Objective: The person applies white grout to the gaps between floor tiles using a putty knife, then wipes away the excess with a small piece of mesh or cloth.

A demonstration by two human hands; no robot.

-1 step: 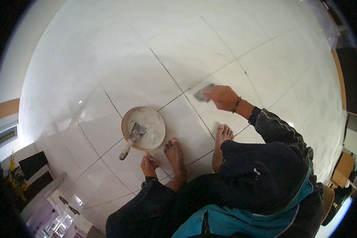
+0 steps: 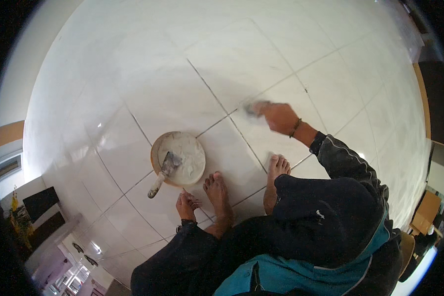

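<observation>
Right hand [image 2: 282, 119]: out over the floor, far-right of the bowl; blurred a little at the fingers.
Right grip: clenched on a grey wad [image 2: 253, 108], material unclear.
Grey wad: at the left end of the right hand, just right of where dark seams cross; contact with the tile, cannot tell.
Change, right side: wad and fingers sit slightly farther and a touch right vs earlier frame; wad more smeared now.
Left hand [image 2: 186, 204]: low, between bowl and left foot [image 2: 217, 192], near the bowl's near rim; fingers curled, too small to tell if grasping anything.
Change, left side: basically none.
Bowl [image 2: 156, 149]: round, tan outside, on the floor [image 2: 108, 163], left of centre, far-left of the left foot; same spot as before.
White paste [image 2: 190, 163]: spread inside bowl, uneven surface.
Putty knife [image 2: 163, 174]: blade in bowl, handle out over the near-left rim, untouched; same pose.
Seams: dark line [image 2: 209, 91] left of the wad, paler lines to the far right.
Right foot [image 2: 276, 177]: bare, flat on tile, near side of wad; unchanged.
</observation>
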